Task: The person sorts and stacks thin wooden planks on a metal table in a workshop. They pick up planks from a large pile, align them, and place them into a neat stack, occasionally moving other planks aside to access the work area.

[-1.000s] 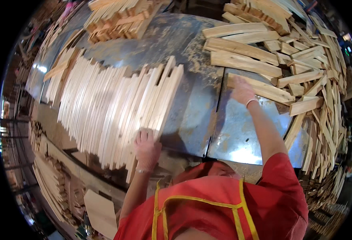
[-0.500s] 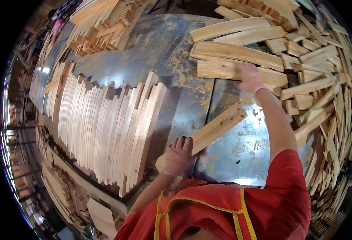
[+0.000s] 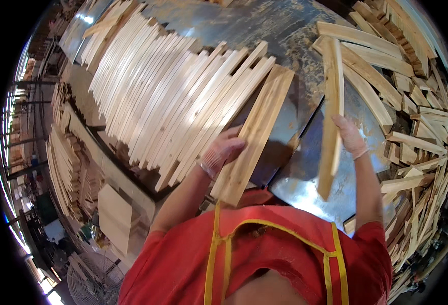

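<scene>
Strips [image 3: 150, 91] sit packed side by side on table [image 3: 269, 20], so decent chunk looks done; loose boards [image 3: 416, 143] heaped at right, plenty left. Wide board [image 3: 262, 122] just right of left hand [image 3: 223, 152], gripped by left edge; second board [image 3: 330, 91] just left of right hand [image 3: 352, 137], pinched at right edge.

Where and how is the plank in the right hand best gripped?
Probably mid-length on the plank, by its right long edge, coming from the right: it is long and slim, so a central grip should balance it, and that edge faces the right hand.
</scene>
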{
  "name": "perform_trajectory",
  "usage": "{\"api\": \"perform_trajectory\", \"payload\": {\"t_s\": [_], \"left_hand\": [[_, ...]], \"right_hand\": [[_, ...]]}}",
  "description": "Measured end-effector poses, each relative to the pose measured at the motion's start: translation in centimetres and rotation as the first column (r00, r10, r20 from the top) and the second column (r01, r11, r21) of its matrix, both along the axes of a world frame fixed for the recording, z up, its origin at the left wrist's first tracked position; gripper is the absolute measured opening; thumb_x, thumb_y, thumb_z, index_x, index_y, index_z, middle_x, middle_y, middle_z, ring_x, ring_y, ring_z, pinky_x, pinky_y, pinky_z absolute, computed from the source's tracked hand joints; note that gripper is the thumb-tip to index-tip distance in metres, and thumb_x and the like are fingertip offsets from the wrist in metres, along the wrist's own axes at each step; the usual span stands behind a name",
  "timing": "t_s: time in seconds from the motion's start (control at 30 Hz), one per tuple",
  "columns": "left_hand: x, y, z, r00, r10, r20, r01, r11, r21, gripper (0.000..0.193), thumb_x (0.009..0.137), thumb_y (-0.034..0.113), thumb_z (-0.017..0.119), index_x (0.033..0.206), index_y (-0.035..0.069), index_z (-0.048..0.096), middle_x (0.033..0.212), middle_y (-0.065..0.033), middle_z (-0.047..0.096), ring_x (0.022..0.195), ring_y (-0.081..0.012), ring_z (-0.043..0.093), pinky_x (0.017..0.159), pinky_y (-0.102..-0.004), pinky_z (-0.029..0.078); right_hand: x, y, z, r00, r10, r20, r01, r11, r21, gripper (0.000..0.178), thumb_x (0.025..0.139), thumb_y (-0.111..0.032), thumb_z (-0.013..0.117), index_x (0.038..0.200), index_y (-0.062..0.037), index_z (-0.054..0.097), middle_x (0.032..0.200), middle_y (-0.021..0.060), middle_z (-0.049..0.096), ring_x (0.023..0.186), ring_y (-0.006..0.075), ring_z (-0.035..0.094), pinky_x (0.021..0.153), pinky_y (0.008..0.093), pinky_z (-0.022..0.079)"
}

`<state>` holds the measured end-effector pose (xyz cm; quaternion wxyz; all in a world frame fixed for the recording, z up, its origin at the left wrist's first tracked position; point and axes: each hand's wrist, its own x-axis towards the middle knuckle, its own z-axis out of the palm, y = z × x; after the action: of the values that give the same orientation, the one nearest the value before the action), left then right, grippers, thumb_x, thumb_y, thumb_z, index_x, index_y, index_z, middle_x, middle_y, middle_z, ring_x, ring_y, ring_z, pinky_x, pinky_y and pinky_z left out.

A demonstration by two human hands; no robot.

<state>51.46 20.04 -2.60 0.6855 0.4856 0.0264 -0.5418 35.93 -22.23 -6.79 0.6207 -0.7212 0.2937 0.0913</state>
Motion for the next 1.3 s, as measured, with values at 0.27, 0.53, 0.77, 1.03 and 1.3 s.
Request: {"api": "perform_trajectory", "payload": {"t_s": [0.27,0.53,0.77,1.03,1.3], "left_hand": [[-1.3,7.7,1.3,0.239,-0.646,0.724,-0.201,0.697,0.688,0.054,0.093,0.031,0.066,0.138,0.000,0.061,0.112,-0.0204,0.071,0.103,-0.0404,0.068,0.099,-0.0482,0.054],[3.0,36.2,-9.6,0.365,0.795,0.485,-0.930,0.284,0.234,0.065,0.103,0.048,0.061,0.145,-0.001,0.054,0.139,-0.0161,0.062,0.125,-0.0312,0.061,0.114,-0.0457,0.044],[-7.3,22.3,-1.0,0.729,0.683,0.048,-0.652,0.671,0.354,0.046,0.102,0.052,0.059,0.119,0.011,0.070,0.103,-0.0024,0.067,0.090,-0.0224,0.062,0.082,-0.0395,0.055],[6.1,14.9,-4.2,0.817,-0.049,0.575,-0.281,0.837,0.470,0.074,0.096,0.045,0.068,0.145,-0.010,0.055,0.133,-0.0209,0.069,0.120,-0.0254,0.066,0.102,-0.0353,0.050],[10.3,4.5,-1.8,0.836,-0.339,0.432,-0.059,0.726,0.685,0.092,0.090,0.058,0.076,0.148,-0.009,0.054,0.139,-0.0222,0.067,0.129,-0.0303,0.064,0.107,-0.0422,0.052]], "right_hand": [[8.4,25.4,-1.7,0.858,0.419,-0.298,-0.494,0.832,-0.252,0.063,0.102,-0.057,0.059,0.131,-0.0014,0.059,0.105,0.0240,0.071,0.091,0.0373,0.069,0.081,0.0444,0.059],[9.0,38.6,-0.5,0.972,-0.228,0.049,0.202,0.927,0.316,0.081,0.090,-0.047,0.082,0.153,-0.0096,0.047,0.136,0.0076,0.063,0.117,0.0209,0.059,0.101,0.0393,0.048],[7.5,30.8,-1.7,0.965,-0.261,-0.014,0.250,0.907,0.340,0.084,0.100,-0.040,0.073,0.159,0.0061,0.034,0.150,0.0171,0.057,0.139,0.0269,0.053,0.117,0.0332,0.038],[9.1,21.0,0.9,0.990,0.078,-0.116,-0.075,0.997,0.029,0.096,0.096,-0.066,0.065,0.155,0.0057,0.042,0.140,0.0254,0.065,0.130,0.0334,0.063,0.111,0.0370,0.046],[11.9,18.4,-0.4,0.996,0.074,-0.055,-0.067,0.990,0.124,0.103,0.087,-0.069,0.075,0.151,0.0080,0.048,0.134,0.0259,0.069,0.124,0.0330,0.067,0.109,0.0363,0.049]]}}
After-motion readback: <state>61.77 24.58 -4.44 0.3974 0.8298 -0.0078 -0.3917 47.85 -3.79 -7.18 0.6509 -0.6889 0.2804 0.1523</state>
